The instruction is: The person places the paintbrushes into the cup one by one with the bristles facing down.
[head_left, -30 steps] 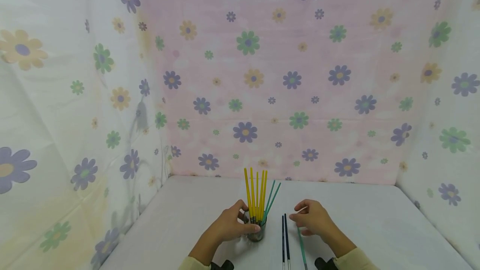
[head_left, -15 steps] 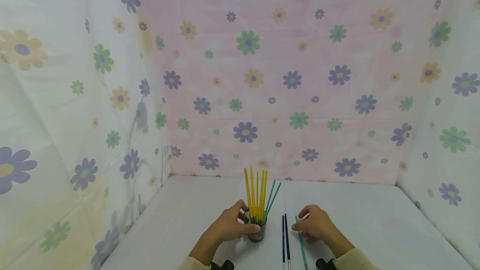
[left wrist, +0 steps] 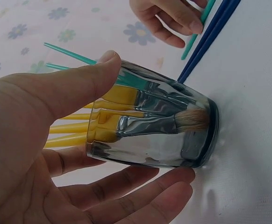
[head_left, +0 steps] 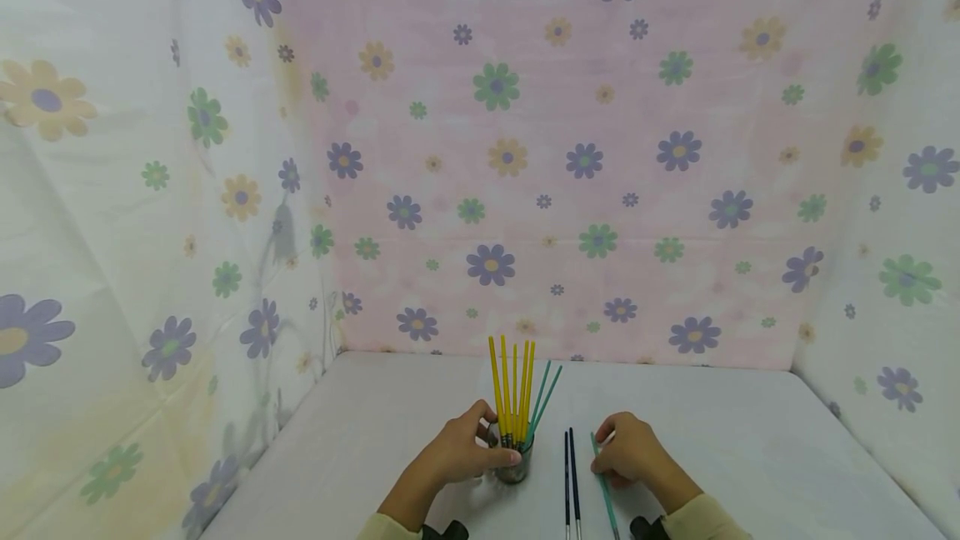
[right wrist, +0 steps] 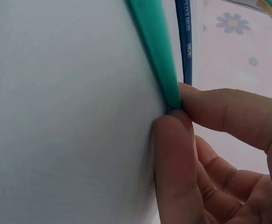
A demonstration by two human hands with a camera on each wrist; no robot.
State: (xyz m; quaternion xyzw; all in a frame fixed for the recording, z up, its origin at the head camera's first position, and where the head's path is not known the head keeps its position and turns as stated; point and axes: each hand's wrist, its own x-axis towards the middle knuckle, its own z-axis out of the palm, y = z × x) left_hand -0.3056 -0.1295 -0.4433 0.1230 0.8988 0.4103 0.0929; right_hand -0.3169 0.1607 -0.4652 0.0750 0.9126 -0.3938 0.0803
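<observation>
My left hand (head_left: 459, 450) holds a clear drinking glass (left wrist: 150, 152), thumb on one side and fingers around the other. Several yellow-handled paintbrushes (head_left: 514, 394) stand in it bristles down, beside teal-handled paintbrushes (head_left: 550, 394). To the right, my right hand (head_left: 632, 450) pinches another teal paintbrush (right wrist: 157, 51) between thumb and forefinger, near its handle's end. That brush lies along the white tabletop, its lower end cut off by the head view's bottom edge. Two dark blue paintbrushes (head_left: 574, 473) lie side by side between the glass and my right hand.
A white-covered table (head_left: 750, 440) spreads out under both hands. Behind it hangs a pink flowered curtain (head_left: 540, 123), with pale flowered cloth (head_left: 112, 232) at the left and more at the right.
My right hand has come down a little toward me and its thumb and forefinger have closed on the teal paintbrush, which has shifted slightly. The left hand and glass stay in place.
</observation>
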